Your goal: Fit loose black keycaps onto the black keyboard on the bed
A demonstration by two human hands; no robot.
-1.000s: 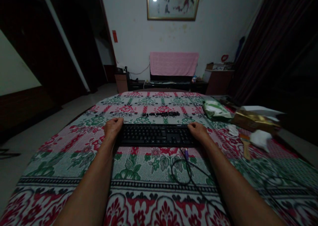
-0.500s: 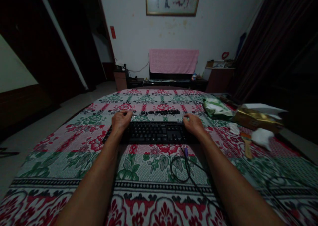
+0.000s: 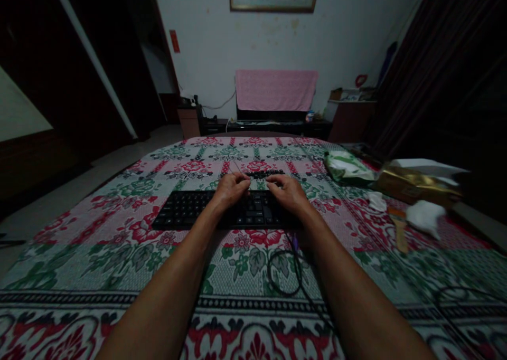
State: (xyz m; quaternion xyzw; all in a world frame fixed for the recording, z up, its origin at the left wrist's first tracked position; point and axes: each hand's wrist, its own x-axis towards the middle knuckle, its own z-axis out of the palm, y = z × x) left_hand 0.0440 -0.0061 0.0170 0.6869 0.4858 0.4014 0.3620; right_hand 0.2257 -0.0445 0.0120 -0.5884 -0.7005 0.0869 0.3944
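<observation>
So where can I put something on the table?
Bare cloth lies left of the keyboard, and between the left forearm and the coiled cable. It's crowded on the right: green packet, gold box, brush, white wads; past the keyboard: small black pieces.

Dim light leaves the curtain (image 3: 420, 69) nearly black, and the outer edges look stretched and soft.

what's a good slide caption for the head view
Left hand and right hand over a computer keyboard on a floral tablecloth, small black pieces beyond.
</observation>
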